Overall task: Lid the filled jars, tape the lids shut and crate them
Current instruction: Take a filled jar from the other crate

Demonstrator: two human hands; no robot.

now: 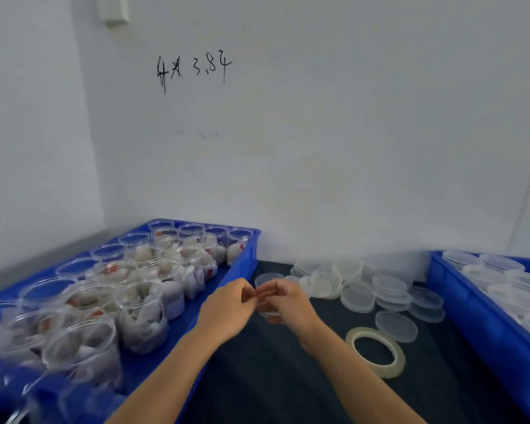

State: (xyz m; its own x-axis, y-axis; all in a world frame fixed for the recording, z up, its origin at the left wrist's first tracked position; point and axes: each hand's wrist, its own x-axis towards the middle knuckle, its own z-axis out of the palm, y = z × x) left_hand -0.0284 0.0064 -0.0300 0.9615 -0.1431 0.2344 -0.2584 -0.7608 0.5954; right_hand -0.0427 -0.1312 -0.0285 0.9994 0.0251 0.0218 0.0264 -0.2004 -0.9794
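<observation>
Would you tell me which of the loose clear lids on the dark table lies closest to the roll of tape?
The single lid lying flat by itself just beyond the tape roll; the other loose lids sit farther back in a pile by the wall.

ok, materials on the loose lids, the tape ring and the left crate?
Loose lids: thin clear plastic, slightly frosted; the dark mat shows through them.
Tape ring: translucent yellowish adhesive tape, glossy; core material unclear.
Left crate: rigid moulded blue plastic, smooth, opaque, with a thick rolled rim.
</observation>
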